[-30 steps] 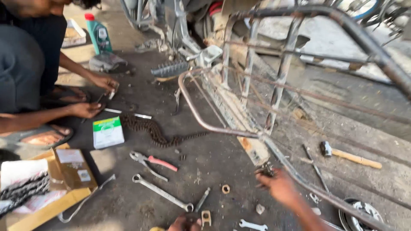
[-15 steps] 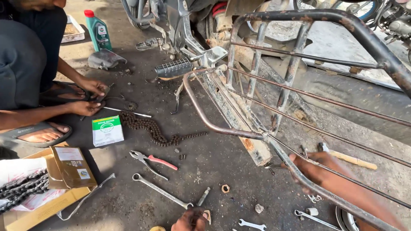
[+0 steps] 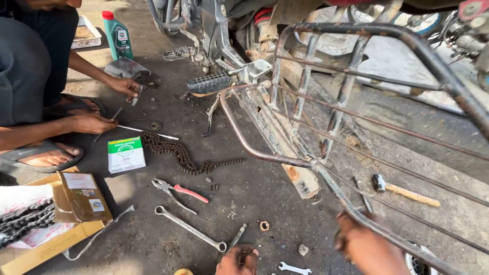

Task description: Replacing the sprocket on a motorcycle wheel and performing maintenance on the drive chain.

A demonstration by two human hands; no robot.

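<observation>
Your right hand gripped the rusty carrier frame low down; your left hand closed on a small part on the floor (hard to identify). You seemed mid-refit — next came steadying the frame.

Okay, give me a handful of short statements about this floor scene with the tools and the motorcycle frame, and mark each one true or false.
1. The person's right hand is at the rusty metal rack frame. True.
2. The red-handled pliers lie on the cardboard box. False: they lie on the dark floor beside the long silver spanner.
3. The greasy drive chain lies loose on the floor. True.
4. The wooden-handled hammer is in the person's left hand. False: it lies on the ground beyond the frame.
5. The green oil bottle lies on its side. False: it stands upright.
</observation>
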